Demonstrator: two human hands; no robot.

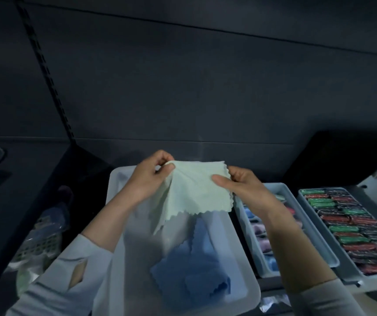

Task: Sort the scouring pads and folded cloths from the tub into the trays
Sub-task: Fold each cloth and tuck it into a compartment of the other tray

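Note:
A pale green cloth [194, 192] with zigzag edges hangs spread out above the white tub [119, 258]. My left hand [148, 179] pinches its upper left corner. My right hand [242, 185] pinches its right edge with thumb on top. Below the cloth, blue cloths [196, 270] lie loosely in the tub. Right of the tub stands a narrow grey tray [319, 240] holding folded blue and pink cloths. Further right, a second grey tray [306, 199] is packed with rows of red, green and dark scouring pads [360, 226].
A perforated white basket [39, 242] with bagged items sits low at the left, in shadow. A dark panel wall rises behind the tub. A black box [342, 156] stands at the back right. A shiny wrapper [271, 303] lies below the narrow tray.

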